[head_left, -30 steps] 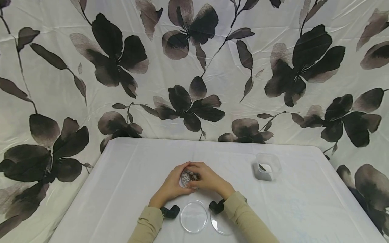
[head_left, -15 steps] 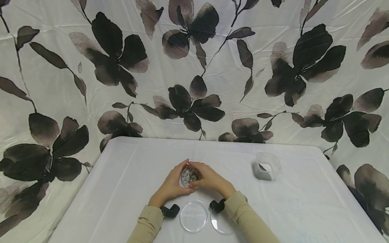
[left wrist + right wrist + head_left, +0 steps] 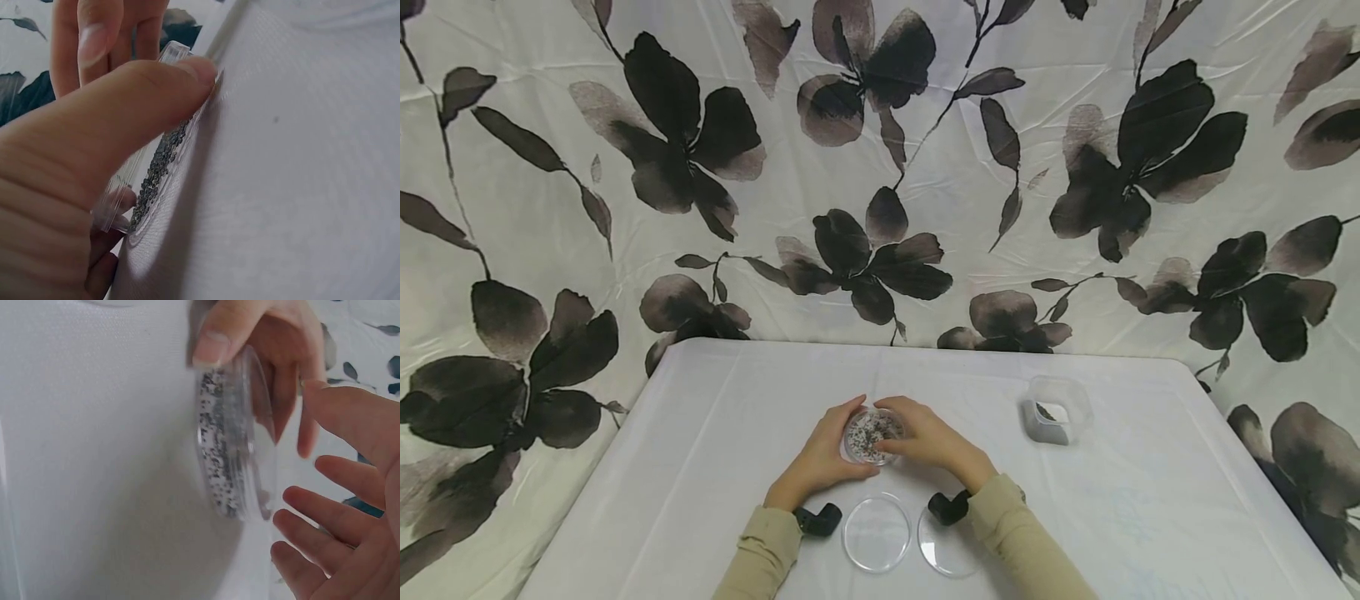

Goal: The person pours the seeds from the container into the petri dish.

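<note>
A round clear petri dish [image 3: 865, 435] holds a speckled layer of dark granules; from the side, the granules [image 3: 159, 165] lie along the bottom. My left hand [image 3: 826, 454] grips its left side, with the thumb [image 3: 181, 72] on the near rim and fingers round the far side. My right hand [image 3: 936, 437] is at the dish's right, overlapping it in the head view. In the right wrist view a gap shows between the dish [image 3: 219, 444] and the loosely spread fingers [image 3: 319, 512] of that hand, which hold nothing.
Two clear round plastic pieces, one [image 3: 877, 533] between my wrists and another [image 3: 946, 550] partly under my right forearm, lie nearer me. A small clear box [image 3: 1048, 429] with its lid tipped back stands at the right. Behind the white-covered table [image 3: 737, 392] hangs a floral cloth [image 3: 970, 183].
My right hand has drawn back to the right from the dish, uncovering more of the granules. My left hand keeps hold of the dish in nearly the same place.
</note>
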Available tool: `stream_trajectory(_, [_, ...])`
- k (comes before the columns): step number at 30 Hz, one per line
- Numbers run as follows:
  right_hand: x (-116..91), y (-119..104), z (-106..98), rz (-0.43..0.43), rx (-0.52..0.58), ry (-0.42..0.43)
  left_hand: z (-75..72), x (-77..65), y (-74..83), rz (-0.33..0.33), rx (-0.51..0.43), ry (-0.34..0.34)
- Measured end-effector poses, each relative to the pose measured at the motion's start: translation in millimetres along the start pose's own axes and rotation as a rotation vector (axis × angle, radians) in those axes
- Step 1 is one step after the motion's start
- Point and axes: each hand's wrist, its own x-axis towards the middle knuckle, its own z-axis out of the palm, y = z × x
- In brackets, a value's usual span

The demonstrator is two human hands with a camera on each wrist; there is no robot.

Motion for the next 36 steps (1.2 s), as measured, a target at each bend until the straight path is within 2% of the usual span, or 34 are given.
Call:
stream_trajectory(9, [-16.7, -1.3, -15.2, -0.08, 0.013, 0.06, -4.1, -0.9, 3.4, -0.016, -0.117, 0.018])
stream_trajectory(17, [-35.9, -0.8, -29.3, -0.118, 0.008, 0.135, -14.9, -10.0, 9.3, -0.116, -0.201, -0.017])
stream_trajectory(22, [-51.4, 2.2, -40.5, -0.122, 0.016, 0.186, -25.5, -25.1, 10.2, -0.181, -0.223, -0.005])
stream_trajectory(28, [-71.6, 5.3, -56.5, -0.136, 0.011, 0.311, -33.8, -50.7, 13.6, -0.24, -0.229, 0.005])
stream_trajectory(32, [-84.7, 9.0, -67.0, -0.153, 0.007, 0.404, -34.1, -68.6, 19.4, -0.245, -0.252, 0.011])
stream_trajectory(36, [-97.9, 16.7, -79.8, -0.178, 0.012, 0.542, -29.0, -84.8, 25.9, -0.226, -0.282, 0.007])
